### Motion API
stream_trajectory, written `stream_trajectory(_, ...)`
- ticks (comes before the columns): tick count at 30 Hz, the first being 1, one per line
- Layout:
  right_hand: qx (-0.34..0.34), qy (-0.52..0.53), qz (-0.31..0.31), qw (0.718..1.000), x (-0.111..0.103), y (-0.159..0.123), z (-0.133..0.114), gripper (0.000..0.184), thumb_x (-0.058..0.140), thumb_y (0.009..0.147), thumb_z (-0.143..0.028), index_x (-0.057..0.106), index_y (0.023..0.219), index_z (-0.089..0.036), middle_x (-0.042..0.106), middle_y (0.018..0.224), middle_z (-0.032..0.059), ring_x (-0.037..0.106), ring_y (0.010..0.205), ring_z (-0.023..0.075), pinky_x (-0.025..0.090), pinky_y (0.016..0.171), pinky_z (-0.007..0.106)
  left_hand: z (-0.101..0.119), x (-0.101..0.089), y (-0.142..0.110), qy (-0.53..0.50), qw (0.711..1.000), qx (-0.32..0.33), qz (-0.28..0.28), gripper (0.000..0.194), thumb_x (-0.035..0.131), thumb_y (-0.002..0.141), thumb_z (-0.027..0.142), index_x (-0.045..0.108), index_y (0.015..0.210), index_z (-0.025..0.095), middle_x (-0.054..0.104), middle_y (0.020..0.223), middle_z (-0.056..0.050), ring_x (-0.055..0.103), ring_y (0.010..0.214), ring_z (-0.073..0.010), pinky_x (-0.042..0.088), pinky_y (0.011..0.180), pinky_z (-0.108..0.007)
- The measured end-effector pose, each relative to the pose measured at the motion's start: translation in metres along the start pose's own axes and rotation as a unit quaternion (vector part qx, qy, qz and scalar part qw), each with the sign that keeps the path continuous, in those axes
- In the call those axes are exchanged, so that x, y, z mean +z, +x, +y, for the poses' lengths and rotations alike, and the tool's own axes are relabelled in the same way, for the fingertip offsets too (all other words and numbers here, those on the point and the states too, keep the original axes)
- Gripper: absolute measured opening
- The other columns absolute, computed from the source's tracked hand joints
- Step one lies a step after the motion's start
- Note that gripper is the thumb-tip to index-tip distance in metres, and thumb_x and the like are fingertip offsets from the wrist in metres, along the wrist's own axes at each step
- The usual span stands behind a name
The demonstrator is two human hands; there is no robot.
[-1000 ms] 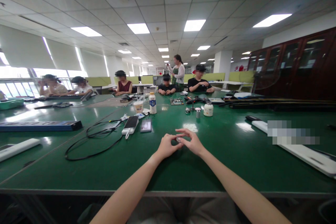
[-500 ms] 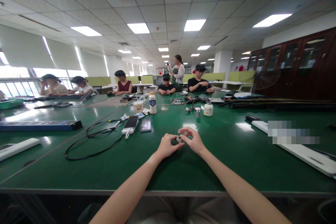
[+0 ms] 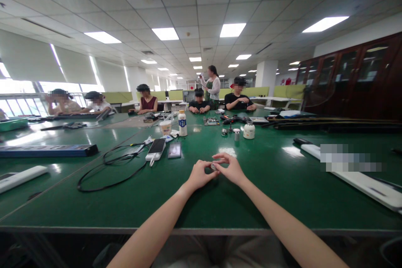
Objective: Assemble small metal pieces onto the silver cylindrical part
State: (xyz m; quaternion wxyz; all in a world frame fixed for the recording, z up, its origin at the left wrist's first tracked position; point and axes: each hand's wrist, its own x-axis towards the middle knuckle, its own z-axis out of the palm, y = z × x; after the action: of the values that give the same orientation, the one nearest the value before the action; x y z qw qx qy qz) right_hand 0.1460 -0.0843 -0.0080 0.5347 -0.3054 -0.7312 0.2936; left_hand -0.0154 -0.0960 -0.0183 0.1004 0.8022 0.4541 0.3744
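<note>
Just above the green table, a small round silvery piece sits between my two hands. Thumb and fingers of my left hand curl around it from the left and hold it. My right hand grips it from the right with the thumb and index finger, the other fingers stretched over its top. Fingertips hide much of the piece, so its exact kind cannot be made out. Beyond the hands stand a small grey metal cylinder and a white jar.
To the left lie a phone on a white power bank, a black cable and a small square screen. A white bottle and a circuit board are farther back. Long white bar at right. Several people sit opposite.
My right fingers have shifted slightly left over the round piece, covering more of it. The dark centre that showed before is now mostly hidden. My left hand has hardly moved.
</note>
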Motion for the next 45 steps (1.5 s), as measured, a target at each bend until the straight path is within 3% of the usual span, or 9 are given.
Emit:
stream_trajectory(15, 0.005, 0.010, 0.059, 0.998, 0.000, 0.002, 0.000, 0.027, 0.069, 0.067, -0.026, 0.060, 0.091, -0.017, 0.067, 0.089, 0.0070, 0.068, 0.073, 0.0188, 0.056, 0.071, 0.034, -0.001, 0.000, 0.000, -0.003, 1.000, 0.015, 0.005, 0.032, 0.061, 0.074, 0.048, 0.070, 0.092, 0.023, 0.069, 0.084, -0.002, 0.056, 0.081, -0.0206, 0.040, 0.075, -0.030)
stream_trajectory(21, 0.005, -0.023, 0.112, 0.993, -0.011, 0.011, 0.026, 0.024, 0.066, 0.069, -0.025, 0.059, 0.091, -0.016, 0.066, 0.087, 0.0078, 0.067, 0.074, 0.0188, 0.055, 0.073, 0.036, 0.000, 0.000, 0.000, 0.003, 1.000, 0.005, 0.012, 0.036, 0.061, 0.073, 0.050, 0.069, 0.096, 0.022, 0.069, 0.087, -0.004, 0.056, 0.083, -0.0213, 0.041, 0.076, -0.031)
stream_trajectory(27, 0.039, -0.122, 0.026, 0.991, -0.028, 0.013, 0.063, 0.023, 0.062, 0.067, -0.014, 0.064, 0.091, -0.017, 0.066, 0.083, 0.0051, 0.066, 0.071, 0.0170, 0.055, 0.069, 0.033, -0.003, 0.002, 0.000, 0.002, 1.000, 0.012, 0.015, 0.040, 0.060, 0.073, 0.053, 0.069, 0.097, 0.022, 0.069, 0.086, -0.004, 0.054, 0.082, -0.0212, 0.041, 0.076, -0.031)
stream_trajectory(34, 0.073, -0.096, -0.005, 0.993, -0.029, 0.010, 0.075, 0.027, 0.065, 0.065, -0.012, 0.064, 0.092, -0.018, 0.068, 0.085, 0.0062, 0.068, 0.077, 0.0183, 0.056, 0.073, 0.034, -0.005, 0.002, 0.000, 0.001, 1.000, 0.014, 0.019, 0.040, 0.060, 0.073, 0.054, 0.069, 0.097, 0.023, 0.069, 0.086, -0.004, 0.054, 0.082, -0.0212, 0.041, 0.076, -0.031)
stream_trajectory(39, 0.093, -0.060, 0.013, 0.994, -0.026, 0.012, 0.067, 0.028, 0.068, 0.064, -0.016, 0.063, 0.092, -0.017, 0.067, 0.089, 0.0077, 0.068, 0.070, 0.0174, 0.057, 0.067, 0.033, -0.004, 0.001, -0.001, 0.000, 1.000, 0.014, 0.017, 0.039, 0.061, 0.073, 0.053, 0.069, 0.097, 0.023, 0.069, 0.086, -0.003, 0.055, 0.082, -0.0208, 0.041, 0.076, -0.031)
stream_trajectory(45, 0.038, -0.016, 0.090, 0.995, -0.018, 0.012, 0.023, 0.030, 0.070, 0.066, -0.027, 0.061, 0.092, -0.016, 0.067, 0.096, 0.0099, 0.068, 0.073, 0.0185, 0.056, 0.071, 0.033, -0.002, 0.001, -0.001, -0.001, 1.000, 0.012, 0.017, 0.037, 0.062, 0.073, 0.051, 0.069, 0.097, 0.023, 0.069, 0.087, -0.003, 0.055, 0.082, -0.0204, 0.041, 0.075, -0.030)
